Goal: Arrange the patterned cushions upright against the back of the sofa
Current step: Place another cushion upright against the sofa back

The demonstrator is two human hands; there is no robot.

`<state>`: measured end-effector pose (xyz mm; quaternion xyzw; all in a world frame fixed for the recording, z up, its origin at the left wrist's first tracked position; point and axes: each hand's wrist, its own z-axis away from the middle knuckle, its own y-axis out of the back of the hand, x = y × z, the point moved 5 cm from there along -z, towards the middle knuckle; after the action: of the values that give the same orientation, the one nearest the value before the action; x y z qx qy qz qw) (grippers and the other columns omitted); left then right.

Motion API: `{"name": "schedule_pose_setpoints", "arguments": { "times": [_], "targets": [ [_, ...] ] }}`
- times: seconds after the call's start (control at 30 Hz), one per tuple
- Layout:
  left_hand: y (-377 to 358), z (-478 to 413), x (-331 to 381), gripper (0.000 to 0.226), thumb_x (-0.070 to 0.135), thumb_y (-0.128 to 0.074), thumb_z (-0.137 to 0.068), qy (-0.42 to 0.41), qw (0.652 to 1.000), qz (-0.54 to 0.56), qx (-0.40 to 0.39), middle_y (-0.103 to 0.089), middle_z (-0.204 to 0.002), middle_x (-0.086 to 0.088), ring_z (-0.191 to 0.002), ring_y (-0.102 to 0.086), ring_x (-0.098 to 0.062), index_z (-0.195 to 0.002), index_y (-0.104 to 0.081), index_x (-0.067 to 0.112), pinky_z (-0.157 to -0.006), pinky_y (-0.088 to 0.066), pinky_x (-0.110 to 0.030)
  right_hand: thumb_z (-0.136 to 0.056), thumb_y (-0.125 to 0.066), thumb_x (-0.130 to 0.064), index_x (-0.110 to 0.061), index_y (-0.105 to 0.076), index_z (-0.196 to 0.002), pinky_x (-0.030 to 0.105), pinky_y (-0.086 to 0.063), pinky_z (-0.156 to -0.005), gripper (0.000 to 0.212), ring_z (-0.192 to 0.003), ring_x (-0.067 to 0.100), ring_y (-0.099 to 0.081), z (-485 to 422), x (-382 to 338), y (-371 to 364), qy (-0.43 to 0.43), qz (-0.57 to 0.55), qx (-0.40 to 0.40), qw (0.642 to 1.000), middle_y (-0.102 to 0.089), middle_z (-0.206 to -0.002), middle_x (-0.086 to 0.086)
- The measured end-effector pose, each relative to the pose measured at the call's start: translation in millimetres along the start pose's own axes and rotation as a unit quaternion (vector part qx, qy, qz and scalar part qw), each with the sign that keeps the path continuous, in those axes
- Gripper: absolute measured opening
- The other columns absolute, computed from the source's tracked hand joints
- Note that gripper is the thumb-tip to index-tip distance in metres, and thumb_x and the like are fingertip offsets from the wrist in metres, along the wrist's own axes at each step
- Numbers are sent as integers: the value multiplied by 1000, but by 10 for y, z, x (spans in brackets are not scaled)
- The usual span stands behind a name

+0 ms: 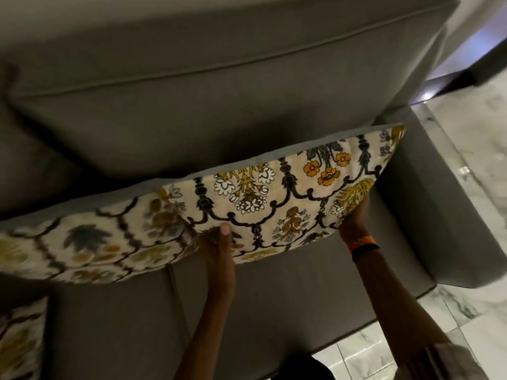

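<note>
A cream cushion with black scallops and yellow and white flowers (288,193) stands on its edge at the right end of the grey sofa (247,311), leaning toward the back cushion (192,119). My left hand (219,242) grips its lower left edge, thumb on the front. My right hand (354,218) holds its lower right corner; an orange and black band is on that wrist. A second patterned cushion (87,245) stands to the left, touching the first and blurred. A third patterned cushion (19,341) shows at the bottom left edge.
The sofa's right armrest (428,215) stands just beyond the held cushion. White marble floor (472,149) lies to the right and in front of the sofa. A dark skirting with a bright reflection (428,94) runs at the upper right.
</note>
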<state>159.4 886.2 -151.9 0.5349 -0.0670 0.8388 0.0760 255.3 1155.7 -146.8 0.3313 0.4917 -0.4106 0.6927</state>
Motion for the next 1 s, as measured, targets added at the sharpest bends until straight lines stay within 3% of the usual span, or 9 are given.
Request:
{"name": "schedule_pose_setpoints", "arguments": {
  "times": [0.1, 0.2, 0.37, 0.47, 0.53, 0.7, 0.77, 0.87, 1.0],
  "targets": [
    [-714, -204, 5, 134, 79, -72, -54, -26, 996, -22, -86, -49, -141, -9, -111, -60, 13, -151, -23, 1, -83, -51, -5, -52, -66, -95, -14, -42, -153, 46, -44, -120, 131, -142, 31, -51, -638, 65, 435, -57, -12, 19, 998, -48, -159, 15],
    [-1288, -433, -122, 121, 68, -78, -62, -14, 989, -39, -140, -54, -136, -29, -130, -55, -31, -143, -34, -10, -91, -57, -29, -34, -72, -100, -5, -34, -159, 51, -38, -125, 162, -147, 36, -47, -1342, 86, 757, -34, -43, 12, 998, -45, -162, 17],
    [-1998, -669, -462, 114, 55, -87, -57, 29, 973, -64, -218, -47, -153, 0, -136, -50, -8, -151, -29, 25, -109, -48, -27, -56, -65, -98, 1, -36, -158, 58, -37, -125, 146, -149, 39, -46, -2251, 366, 1198, -20, 27, -1, 999, -45, -163, 19],
    [-2241, -793, -643, 102, 63, -84, -57, 18, 974, -79, -210, -44, -154, -6, -141, -46, -23, -142, -33, 39, -118, -39, -48, -83, -53, -80, -5, -32, -162, 53, -35, -127, 111, -150, 29, -45, -2308, 350, 1168, -59, 66, 16, 996, -42, -166, 16],
    [-2285, -907, -761, 107, 66, -81, -58, 8, 980, -76, -186, -43, -154, -14, -142, -44, -31, -146, -35, 25, -119, -36, -51, -106, -38, -54, -13, -21, -167, 49, -32, -129, 75, -148, 17, -40, -2226, 380, 1110, -54, 83, 11, 995, -34, -171, 12],
    [-1993, -855, -905, 111, 50, -81, -70, -14, 975, -130, -181, -30, -159, -5, -137, -42, 1, -155, -16, 19, -106, -42, -12, -107, -21, -67, -29, -19, -167, 57, -21, -131, 71, -160, 28, -28, -1655, 903, 1084, -98, 77, 49, 991, -25, -176, 5],
    [-1680, -750, -999, 105, 44, -77, -77, 1, 970, -179, -166, -25, -161, -6, -138, -36, 3, -157, -13, 19, -111, -41, -17, -104, -26, -70, -21, -28, -164, 44, -24, -129, 78, -157, 29, -34, -1204, 1131, 976, -119, 138, 59, 981, -31, -172, 9],
    [-1073, -598, -1200, 103, 76, -52, -75, -2, 917, -368, -152, -26, -163, -10, -148, -30, -26, -156, -11, 29, -119, -28, -59, -110, -41, -51, -13, -42, -156, 43, -36, -122, 60, -147, 33, -45, -472, 1429, 681, -113, 249, 27, 961, -44, -161, 15],
    [-31, -417, -1469, 95, 77, -28, -79, -53, 797, -569, -194, -29, -162, -9, -152, -22, -30, -157, -14, 25, -119, -15, -64, -100, -48, -61, -19, -43, -155, 51, -36, -122, 69, -146, 31, -42, 540, 1881, -12, -43, 452, -102, 885, -43, -159, 11]
  ]
}}
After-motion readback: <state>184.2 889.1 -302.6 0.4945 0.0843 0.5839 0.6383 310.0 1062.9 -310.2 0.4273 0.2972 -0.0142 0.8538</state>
